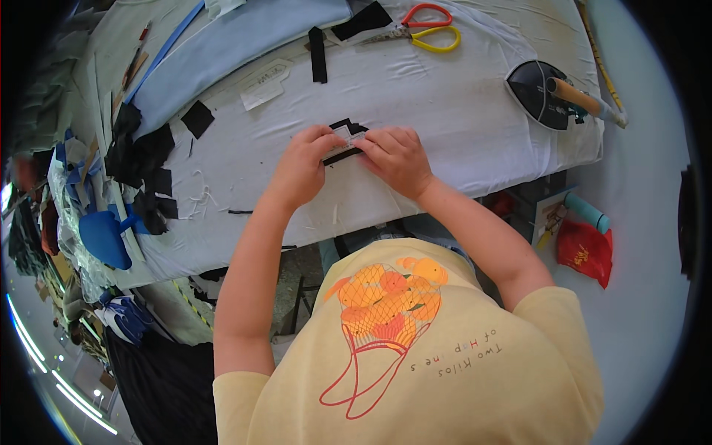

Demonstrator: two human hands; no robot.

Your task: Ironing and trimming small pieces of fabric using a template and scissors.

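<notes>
Both hands meet over the middle of the white cloth-covered table. My left hand (299, 162) pinches the left side of a small black fabric piece (342, 156) with a pale, flat, pattern-like piece (345, 136) on it. On the other side, my right hand (397, 157) presses its thumb and fingers together on the same black fabric. Its edges show above and below the fingertips. Exactly how the pale piece and the cloth are layered is partly hidden by the fingers.
An iron (540, 93) rests at the right. Scissors (430, 30) with red and yellow handles lie at the back, near a black strip (318, 55). Light blue fabric (222, 52), a paper pattern (265, 84) and black scraps (197, 119) are farther left. A red bag (586, 252) hangs below right.
</notes>
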